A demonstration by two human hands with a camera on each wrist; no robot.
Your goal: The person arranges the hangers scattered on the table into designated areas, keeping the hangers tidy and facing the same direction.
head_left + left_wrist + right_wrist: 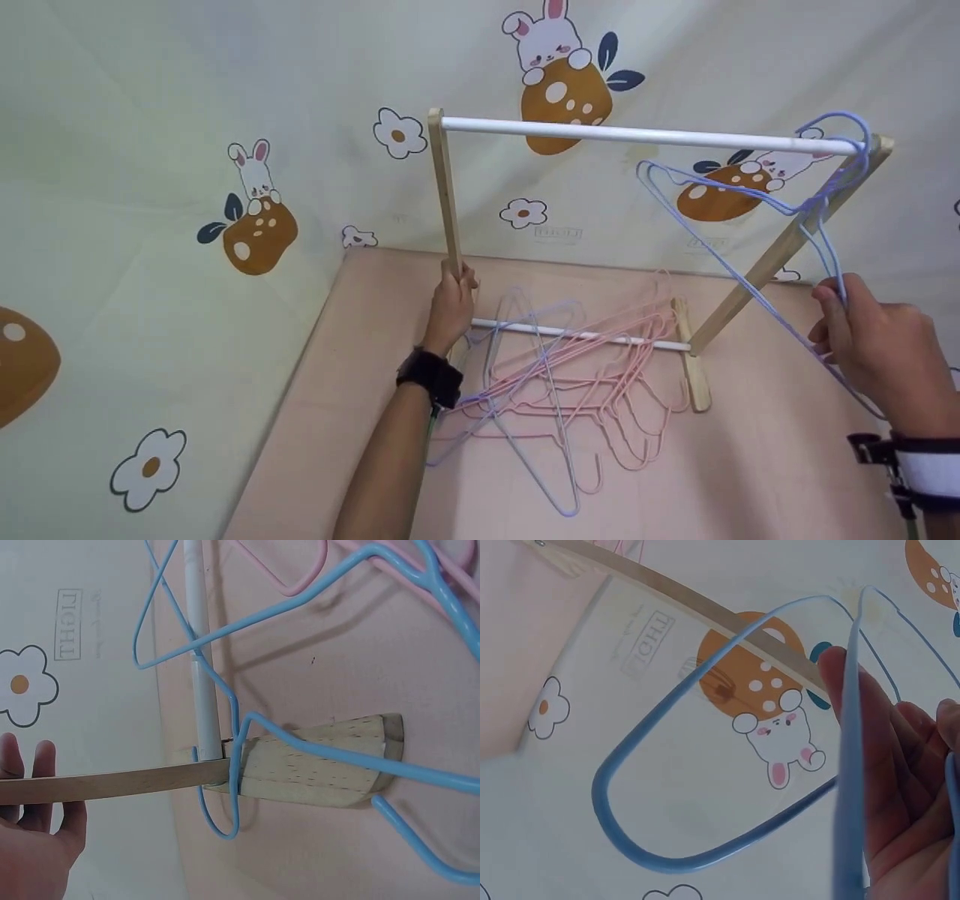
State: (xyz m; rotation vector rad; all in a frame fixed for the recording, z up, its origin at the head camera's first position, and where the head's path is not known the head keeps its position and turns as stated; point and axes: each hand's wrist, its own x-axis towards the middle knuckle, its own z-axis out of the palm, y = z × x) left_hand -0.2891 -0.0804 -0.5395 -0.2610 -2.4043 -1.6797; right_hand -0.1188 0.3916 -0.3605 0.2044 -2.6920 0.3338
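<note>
My left hand [452, 307] grips the left wooden upright [445, 187] of a small clothes rack, near its lower half. The left wrist view shows its fingers [45, 757] behind that post. At the right end of the white top rod [600, 133], blue clothes hangers [819, 197] hang close together, their hooks over the rod by the corner. My right hand [889, 345] pinches the near side of these hangers between thumb and fingers. A blue hanger's rounded end [611, 817] shows large in the right wrist view.
Pink hangers [577, 411] and blue ones [559, 409] lie tangled on the pink surface [337, 450], partly across the lower white rod [592, 334]. A wooden foot [697, 382] supports the right upright [780, 251]. A printed cloth wall [300, 90] stands behind.
</note>
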